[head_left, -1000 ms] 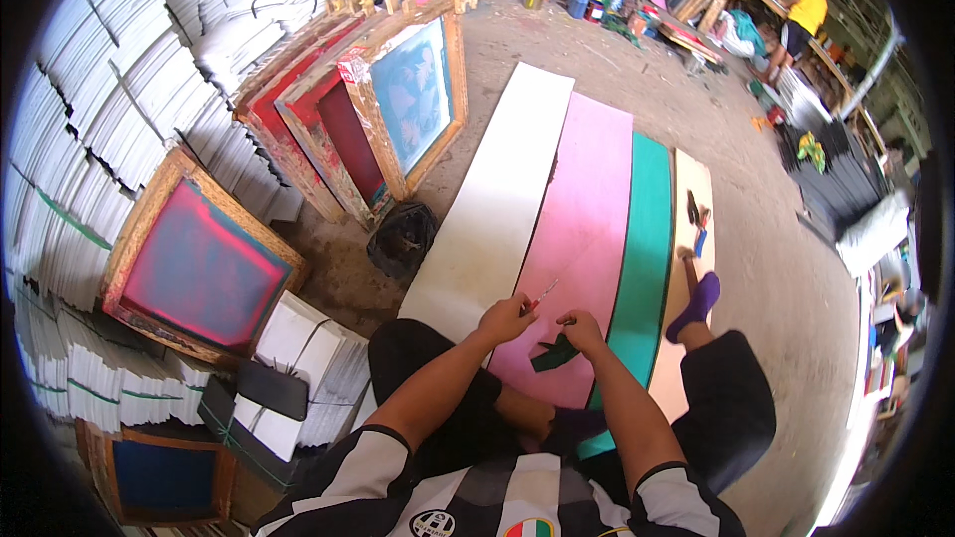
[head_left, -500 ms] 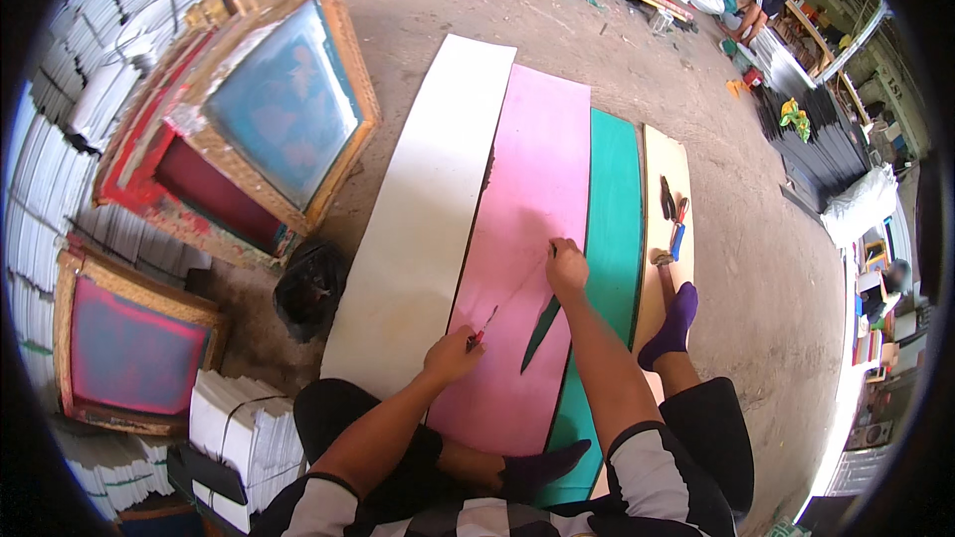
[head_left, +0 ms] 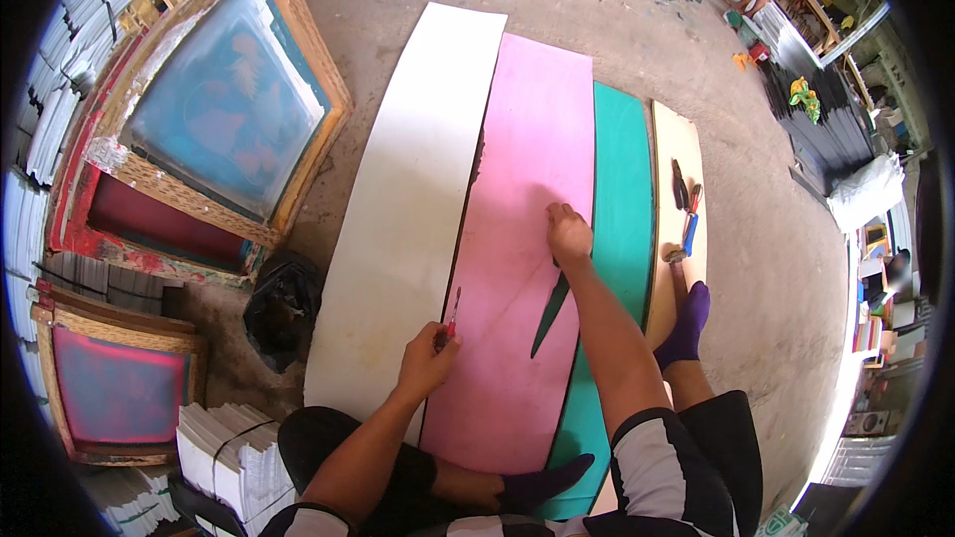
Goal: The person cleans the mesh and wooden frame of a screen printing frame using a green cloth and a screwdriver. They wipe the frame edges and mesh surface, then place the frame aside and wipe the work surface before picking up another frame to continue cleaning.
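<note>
My left hand (head_left: 426,365) is closed round a small red-handled tool with a slim metal tip (head_left: 454,313), which points up and away from me. It hovers by the near left edge of a long pink board (head_left: 532,119). Over the middle of that board, my right hand (head_left: 569,235) has its fingers pressed together; whatever they pinch is hidden or too small to name. A faint thin line runs across the pink between my hands; I cannot tell whether it is a thread or a mark. A dark green pointed strip (head_left: 550,318) lies beside my right forearm.
A white board (head_left: 398,169) lies to the left, a green board (head_left: 623,189) and a cream board (head_left: 676,129) to the right. Pliers (head_left: 692,219), a black-handled tool (head_left: 679,184) and a hammer (head_left: 675,264) rest on the cream one. Framed screens (head_left: 234,99) and a black bag (head_left: 282,308) stand left.
My left hand has drawn back to the left, and its tool now points more upright. My right hand has moved slightly farther away from me. The whole view has shifted a little.
</note>
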The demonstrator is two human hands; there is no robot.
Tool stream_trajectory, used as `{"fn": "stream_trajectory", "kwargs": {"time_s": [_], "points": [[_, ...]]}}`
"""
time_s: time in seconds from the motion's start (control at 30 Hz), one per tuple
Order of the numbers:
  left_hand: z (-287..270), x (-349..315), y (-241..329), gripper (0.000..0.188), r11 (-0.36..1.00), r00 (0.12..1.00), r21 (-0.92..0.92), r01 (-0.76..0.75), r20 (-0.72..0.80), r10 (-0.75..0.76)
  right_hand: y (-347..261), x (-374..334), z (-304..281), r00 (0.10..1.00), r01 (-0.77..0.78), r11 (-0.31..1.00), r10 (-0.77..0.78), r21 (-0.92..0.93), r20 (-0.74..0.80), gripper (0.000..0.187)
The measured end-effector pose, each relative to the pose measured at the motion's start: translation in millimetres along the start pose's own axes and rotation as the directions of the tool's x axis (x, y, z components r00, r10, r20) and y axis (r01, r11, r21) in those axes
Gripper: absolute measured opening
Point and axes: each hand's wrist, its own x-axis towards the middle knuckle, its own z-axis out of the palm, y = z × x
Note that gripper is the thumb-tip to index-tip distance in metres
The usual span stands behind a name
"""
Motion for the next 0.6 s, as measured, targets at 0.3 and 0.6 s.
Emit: {"fn": "stream_trajectory", "kwargs": {"time_s": [0.3, 0.6], "points": [[-8, -2, 10, 0.026, 0.972, 1.000, -0.235, -0.007, -0.029, 0.000, -14, 18, -13, 0.945, 0.172, 0.928, -0.061, -0.330, 0.321, 0.025], [-23, -4, 29, 0.026, 0.759, 0.969, -0.643, -0.103, -0.238, -0.071, -77, -4, -24, 0.995, -0.061, 0.986, 0.047, 0.158, 0.091, 0.018]]}}
